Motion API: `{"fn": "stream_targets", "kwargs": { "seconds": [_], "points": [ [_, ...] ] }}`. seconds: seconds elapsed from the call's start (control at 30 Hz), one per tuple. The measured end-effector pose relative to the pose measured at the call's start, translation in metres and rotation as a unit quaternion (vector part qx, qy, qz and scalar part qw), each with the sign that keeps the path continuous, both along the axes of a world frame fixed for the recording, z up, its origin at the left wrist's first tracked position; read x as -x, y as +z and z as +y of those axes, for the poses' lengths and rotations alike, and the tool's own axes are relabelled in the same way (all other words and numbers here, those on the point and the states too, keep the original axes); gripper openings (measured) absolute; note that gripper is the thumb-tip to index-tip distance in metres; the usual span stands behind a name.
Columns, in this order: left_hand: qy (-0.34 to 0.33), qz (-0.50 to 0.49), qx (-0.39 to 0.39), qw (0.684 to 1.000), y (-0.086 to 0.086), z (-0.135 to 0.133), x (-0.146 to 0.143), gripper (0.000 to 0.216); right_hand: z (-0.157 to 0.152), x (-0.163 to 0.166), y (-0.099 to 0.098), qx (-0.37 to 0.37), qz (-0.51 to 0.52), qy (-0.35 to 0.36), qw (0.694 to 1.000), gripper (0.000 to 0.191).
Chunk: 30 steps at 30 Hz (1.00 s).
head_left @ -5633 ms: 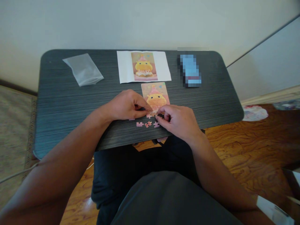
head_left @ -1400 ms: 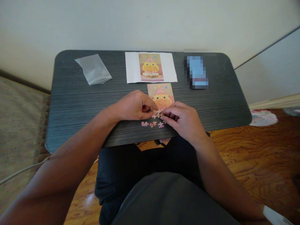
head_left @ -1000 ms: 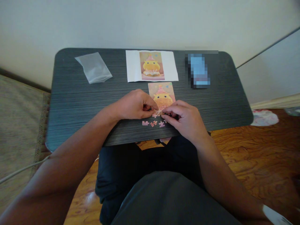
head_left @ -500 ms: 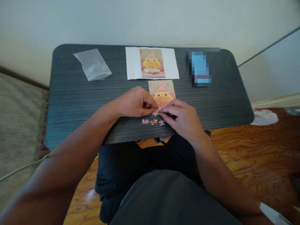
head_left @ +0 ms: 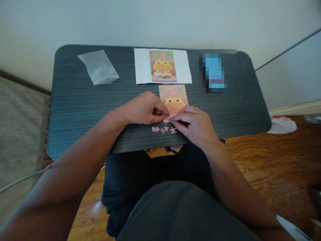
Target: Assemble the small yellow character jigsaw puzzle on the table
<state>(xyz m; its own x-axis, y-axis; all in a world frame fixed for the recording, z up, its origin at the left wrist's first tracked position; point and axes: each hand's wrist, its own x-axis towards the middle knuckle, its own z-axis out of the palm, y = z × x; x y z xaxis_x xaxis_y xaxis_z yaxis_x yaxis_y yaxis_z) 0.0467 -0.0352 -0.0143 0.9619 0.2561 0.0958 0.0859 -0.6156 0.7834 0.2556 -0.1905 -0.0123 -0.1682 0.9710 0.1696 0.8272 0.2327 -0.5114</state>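
A mostly assembled jigsaw puzzle (head_left: 173,98) lies on the dark table, showing a yellow cartoon animal in a pink party hat. At its lower edge, a small pink jigsaw piece (head_left: 165,121) shows between my fingertips. My left hand (head_left: 147,107) is closed in a pinch from the left. From the right, my right hand (head_left: 197,125) pinches at the same spot, thumb and forefinger together. The fingers partly hide the piece and the puzzle's bottom rows. Just below lie loose pieces: a pink one (head_left: 155,129), a patterned one (head_left: 164,130) and another pink one (head_left: 173,130).
Behind the puzzle lies a white sheet (head_left: 184,67) printed with the same picture. A clear plastic bag (head_left: 101,68) is at the back left, and a blurred-out blue object (head_left: 213,70) at the back right. The table's (head_left: 82,100) front edge is close to my lap.
The view has shifted very slightly. Both hands keep their pinch at the puzzle's lower edge, and the loose pieces lie as before.
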Motion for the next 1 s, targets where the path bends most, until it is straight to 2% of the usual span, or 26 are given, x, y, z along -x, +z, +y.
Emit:
{"fn": "stream_targets", "kwargs": {
  "seconds": [0.17, 0.37, 0.67, 0.87, 1.0],
  "points": [
    [0.006, 0.001, 0.001, 1.000, 0.003, -0.001, -0.001, 0.021, 0.001, -0.004, 0.002, -0.018, 0.017, 0.011, 1.000, 0.011],
    [0.021, 0.001, 0.035, 0.999, 0.001, -0.002, 0.000, 0.019, -0.009, -0.019, 0.007, -0.055, 0.074, -0.036, 0.995, 0.010],
    [0.054, 0.019, 0.085, 0.995, 0.003, -0.002, 0.002, 0.020, -0.027, -0.033, -0.010, -0.120, 0.091, -0.013, 0.989, 0.008],
    [0.073, 0.040, 0.074, 0.994, 0.007, 0.002, 0.005, 0.019, -0.027, -0.033, -0.011, -0.081, 0.098, 0.015, 0.992, 0.007],
    [0.078, 0.065, 0.066, 0.993, 0.010, 0.004, 0.008, 0.021, -0.027, -0.033, -0.015, -0.067, 0.050, 0.020, 0.996, 0.012]
  ]
}}
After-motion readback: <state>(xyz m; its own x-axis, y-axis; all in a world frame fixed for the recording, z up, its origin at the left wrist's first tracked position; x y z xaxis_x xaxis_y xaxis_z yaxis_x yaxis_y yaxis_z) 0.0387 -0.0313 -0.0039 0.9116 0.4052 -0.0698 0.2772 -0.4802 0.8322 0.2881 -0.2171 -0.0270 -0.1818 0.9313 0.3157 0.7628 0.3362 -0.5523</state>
